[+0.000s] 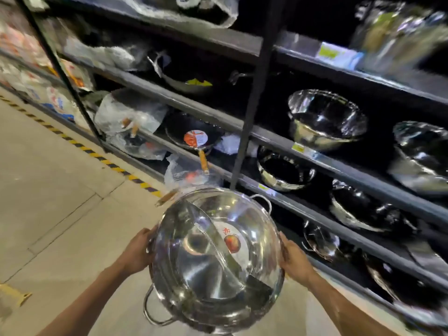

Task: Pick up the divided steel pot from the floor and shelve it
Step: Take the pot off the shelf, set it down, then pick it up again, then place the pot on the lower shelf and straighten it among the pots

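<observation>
Dark shelving (303,146) crowded with steel bowls fills the right, while left hand (138,251) and right hand (294,259) clamp opposite rims of the divided steel pot (215,258) held above the floor, tilted, where slick, possibly film-wrapped steel could slip.

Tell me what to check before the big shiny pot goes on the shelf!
1. Pot off the floor: ok, it is held up in the air.
2. Both hands on it: ok, left hand and right hand grip opposite sides of the rim.
3. Pot level: not ok, it tips so the inside and divider face the camera.
4. Pot empty: ok, only a round sticker shows inside.
5. Free spot on the shelf: cannot tell, steel bowls fill the nearby shelves and the picture is blurred.
6. Handles clear: ok, the near handle hangs free.
</observation>
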`<state>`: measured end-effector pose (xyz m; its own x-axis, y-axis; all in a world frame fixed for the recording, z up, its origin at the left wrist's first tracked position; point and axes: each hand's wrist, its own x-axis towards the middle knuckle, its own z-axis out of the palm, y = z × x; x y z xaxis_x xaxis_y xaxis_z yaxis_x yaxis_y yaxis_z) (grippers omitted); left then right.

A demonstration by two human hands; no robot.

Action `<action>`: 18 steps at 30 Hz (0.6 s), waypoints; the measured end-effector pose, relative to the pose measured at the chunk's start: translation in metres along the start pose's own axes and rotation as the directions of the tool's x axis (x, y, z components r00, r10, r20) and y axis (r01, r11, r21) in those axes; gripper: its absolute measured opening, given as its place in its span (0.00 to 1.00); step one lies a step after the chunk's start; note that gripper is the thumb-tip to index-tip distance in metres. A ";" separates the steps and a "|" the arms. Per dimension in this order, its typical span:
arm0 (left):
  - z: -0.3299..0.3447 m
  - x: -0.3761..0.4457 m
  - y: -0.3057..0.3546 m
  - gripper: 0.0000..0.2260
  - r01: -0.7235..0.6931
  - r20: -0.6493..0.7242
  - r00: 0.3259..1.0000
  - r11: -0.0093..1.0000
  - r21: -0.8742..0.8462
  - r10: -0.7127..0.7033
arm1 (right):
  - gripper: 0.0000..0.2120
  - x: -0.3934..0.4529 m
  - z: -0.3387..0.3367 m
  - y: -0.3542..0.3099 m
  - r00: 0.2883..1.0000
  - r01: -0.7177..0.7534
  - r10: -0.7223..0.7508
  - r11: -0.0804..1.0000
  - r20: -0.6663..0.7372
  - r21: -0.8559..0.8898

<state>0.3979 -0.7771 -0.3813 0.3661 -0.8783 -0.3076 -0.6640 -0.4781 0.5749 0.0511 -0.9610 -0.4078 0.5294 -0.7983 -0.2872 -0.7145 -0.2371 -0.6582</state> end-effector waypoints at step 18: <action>0.100 0.080 0.146 0.26 -0.308 0.288 0.916 0.950 0.057 0.280 | 0.26 -0.102 -0.062 0.134 0.926 -0.327 0.345 0.936 -0.154 0.130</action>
<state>0.2649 -0.9174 -0.3976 -0.0380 -0.9400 -0.3389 -0.7803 -0.1840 0.5978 -0.1267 -0.9458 -0.4242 0.1731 -0.9061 -0.3860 -0.7824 0.1116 -0.6127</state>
